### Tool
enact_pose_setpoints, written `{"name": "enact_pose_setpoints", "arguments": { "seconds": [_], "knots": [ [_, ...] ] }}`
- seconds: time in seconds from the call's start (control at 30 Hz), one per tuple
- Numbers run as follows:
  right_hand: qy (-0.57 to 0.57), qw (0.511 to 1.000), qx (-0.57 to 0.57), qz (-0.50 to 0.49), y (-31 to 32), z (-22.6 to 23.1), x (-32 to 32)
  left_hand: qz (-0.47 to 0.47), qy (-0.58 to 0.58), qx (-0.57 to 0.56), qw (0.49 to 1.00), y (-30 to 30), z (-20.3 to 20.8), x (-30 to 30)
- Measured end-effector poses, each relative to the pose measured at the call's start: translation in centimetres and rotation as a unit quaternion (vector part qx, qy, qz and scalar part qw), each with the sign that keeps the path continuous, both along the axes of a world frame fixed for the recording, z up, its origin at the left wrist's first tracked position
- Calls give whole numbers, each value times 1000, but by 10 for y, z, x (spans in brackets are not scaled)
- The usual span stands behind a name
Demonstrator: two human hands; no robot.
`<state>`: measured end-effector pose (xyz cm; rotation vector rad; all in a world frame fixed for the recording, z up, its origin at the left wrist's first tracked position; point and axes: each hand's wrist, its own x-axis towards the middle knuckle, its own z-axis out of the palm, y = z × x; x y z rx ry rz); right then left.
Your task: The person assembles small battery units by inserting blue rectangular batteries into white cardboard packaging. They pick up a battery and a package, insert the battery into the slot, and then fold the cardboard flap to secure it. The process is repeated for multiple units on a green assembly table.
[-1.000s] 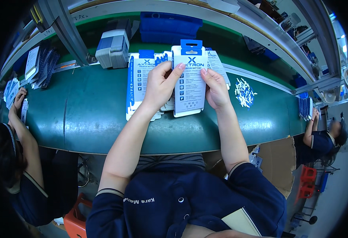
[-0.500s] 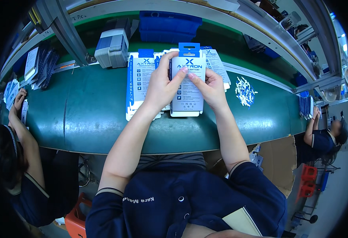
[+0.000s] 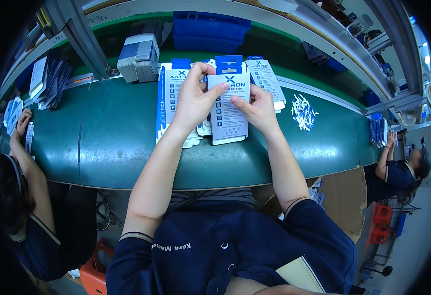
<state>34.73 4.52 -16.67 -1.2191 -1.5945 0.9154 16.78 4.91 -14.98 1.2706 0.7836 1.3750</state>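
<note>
Both of my hands grip a flat white-and-blue battery box (image 3: 229, 120) with a blue hang tab at its top. My left hand (image 3: 196, 101) holds its upper left side, thumb on the front face. My right hand (image 3: 259, 109) has its right edge, the thumb lying across the front and the other fingers partly hidden behind. The box leans slightly over similar boxes behind it. A stack of battery boxes (image 3: 172, 98) lies beside my left hand. Another stack of boxes (image 3: 267, 81) lies just beyond my right hand.
On the green table (image 3: 117, 147), small white and blue pieces (image 3: 304, 114) lie heaped at right. A blue bin (image 3: 210, 32) and a stack of flat cartons (image 3: 139, 59) stand at the back. Co-workers sit at far left (image 3: 33, 206) and far right (image 3: 397, 169). A metal post (image 3: 85, 42) rises at left.
The held box has tilted and shifted slightly left, its top edge lower. My left hand has moved a little left, and my right thumb sits lower on the front.
</note>
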Motion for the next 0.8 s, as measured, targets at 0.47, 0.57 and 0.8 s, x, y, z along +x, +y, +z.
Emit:
{"name": "enact_pose_setpoints", "arguments": {
  "seconds": [0.47,0.57,0.8],
  "knots": [
    [105,961,244,-80,-4,10,-5,-89,80,3,993,-7,-8,10],
    [81,969,228,-55,-3,8,-1,-74,92,-8,993,-7,-10,11],
    [87,986,138,29,-3,7,1,-36,107,-12,994,-3,-16,10]
  ]
}}
